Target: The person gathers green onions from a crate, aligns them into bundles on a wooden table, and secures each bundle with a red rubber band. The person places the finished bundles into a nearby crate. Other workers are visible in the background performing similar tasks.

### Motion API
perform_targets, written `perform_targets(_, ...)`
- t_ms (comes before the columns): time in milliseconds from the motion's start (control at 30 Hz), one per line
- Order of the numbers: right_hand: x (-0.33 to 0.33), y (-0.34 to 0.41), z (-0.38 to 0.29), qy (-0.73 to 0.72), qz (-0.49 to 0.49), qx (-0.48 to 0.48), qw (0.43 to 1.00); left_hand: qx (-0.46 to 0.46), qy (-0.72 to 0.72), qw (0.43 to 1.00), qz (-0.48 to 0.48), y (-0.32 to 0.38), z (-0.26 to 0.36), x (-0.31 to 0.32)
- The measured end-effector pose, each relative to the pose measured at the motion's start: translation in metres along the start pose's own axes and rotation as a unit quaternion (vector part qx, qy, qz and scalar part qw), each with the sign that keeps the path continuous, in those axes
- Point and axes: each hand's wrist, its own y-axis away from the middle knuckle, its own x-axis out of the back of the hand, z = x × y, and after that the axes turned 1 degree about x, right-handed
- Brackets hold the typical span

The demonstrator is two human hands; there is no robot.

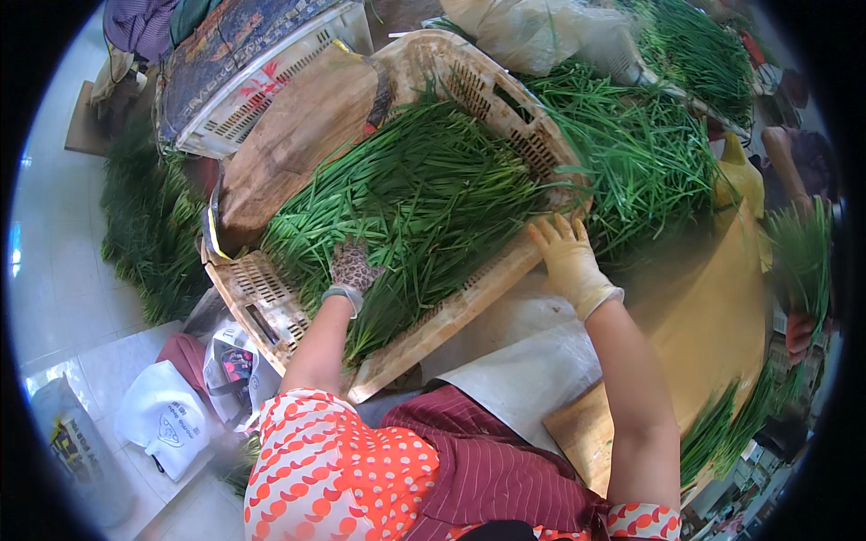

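Long green leaves, apparently garlic chives (433, 182), fill a worn plastic crate (440, 331) with slotted walls, tilted across my lap. On the near left part of the leaves lies my left hand (353, 270), palm down in a leopard-print glove, its thumb apart and its fingertips partly sunk among the blades. My right hand (572, 264), in a pale yellowish glove, spreads its fingers over the crate's right rim beside the leaves. Inside the crate's far left side leans a brown curved board (298, 128), with dark tape at its ends.
More loose greens (629, 149) lie beyond the crate on the right. A wooden board (710, 324) slants at my right, where another person's hand (800, 335) is near a bunch of greens (802, 250). Dark greens (152, 223) and plastic bags (166, 419) lie on the tiled floor at left.
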Motion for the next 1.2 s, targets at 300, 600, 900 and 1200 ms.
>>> perform_targets(300, -0.021, -0.027, -0.011, -0.047, 0.028, -0.019, 0.998, -0.006, 0.003, 0.995, 0.102, -0.065, -0.006, 0.023)
perform_targets(600, -0.014, -0.028, -0.012, -0.014, 0.018, -0.015, 1.0, -0.252, 0.069, 0.955, 0.137, -0.09, 0.186, 0.02)
perform_targets(900, -0.012, -0.027, -0.009, -0.076, 0.066, 0.018, 0.995, -0.143, 0.047, 0.988, 0.033, -0.109, 0.266, 0.014)
perform_targets(1200, -0.01, -0.029, -0.01, -0.085, 0.078, 0.02, 0.993, -0.19, 0.008, 0.966, 0.175, -0.099, 0.27, -0.02)
